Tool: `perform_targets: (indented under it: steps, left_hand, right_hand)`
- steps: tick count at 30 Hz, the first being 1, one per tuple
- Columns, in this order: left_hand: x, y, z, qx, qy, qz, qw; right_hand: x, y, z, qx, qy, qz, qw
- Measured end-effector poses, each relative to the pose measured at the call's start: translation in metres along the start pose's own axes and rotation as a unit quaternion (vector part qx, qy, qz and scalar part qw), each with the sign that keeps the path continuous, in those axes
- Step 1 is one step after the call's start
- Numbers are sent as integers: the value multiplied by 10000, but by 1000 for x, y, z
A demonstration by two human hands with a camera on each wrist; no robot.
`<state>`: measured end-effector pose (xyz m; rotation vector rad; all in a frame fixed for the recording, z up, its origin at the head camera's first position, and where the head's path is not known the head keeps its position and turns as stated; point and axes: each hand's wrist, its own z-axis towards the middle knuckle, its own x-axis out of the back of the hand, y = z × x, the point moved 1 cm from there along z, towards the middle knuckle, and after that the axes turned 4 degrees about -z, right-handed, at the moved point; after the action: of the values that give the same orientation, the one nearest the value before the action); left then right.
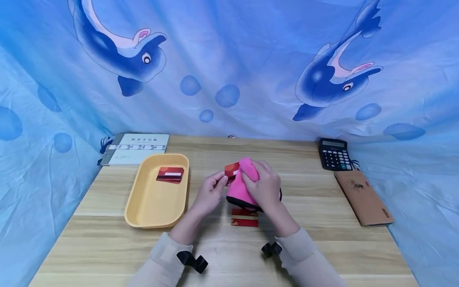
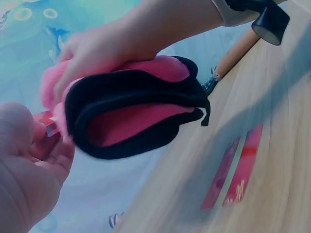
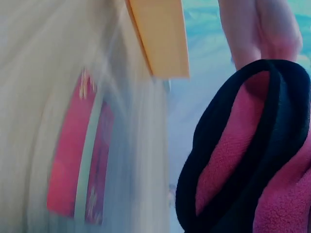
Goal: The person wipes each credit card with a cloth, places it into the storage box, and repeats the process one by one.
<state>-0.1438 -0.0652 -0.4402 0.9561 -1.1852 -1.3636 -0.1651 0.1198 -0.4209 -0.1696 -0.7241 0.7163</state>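
My left hand [image 1: 210, 192] pinches a red card [image 1: 231, 169] by its left end, above the table. My right hand [image 1: 264, 185] grips a pink cloth with black trim [image 1: 241, 191], bunched against the card's right end, so that part of the card is hidden. In the left wrist view the black edge of the pink cloth [image 2: 141, 128] hangs in open folds, and the left hand [image 2: 29, 165] holds the card beside it. Under the cloth, a red card with a pale stripe [image 1: 244, 222] lies on the table, also seen in the right wrist view.
On the left stands a yellow tray [image 1: 132, 205] with several red cards [image 1: 170, 174] in it. Behind it lies a pale account book [image 1: 140, 139]. A black calculator [image 1: 334, 155] and a brown notebook [image 1: 363, 197] lie at the right of the wooden table [image 1: 308, 247].
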Motion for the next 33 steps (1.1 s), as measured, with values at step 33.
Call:
perform_targets:
  steps: [33]
  left_hand:
    - [81,3,-1,888,2605,-1320,9523]
  right_hand:
    - [27,60,0,-601,423,-77,9973]
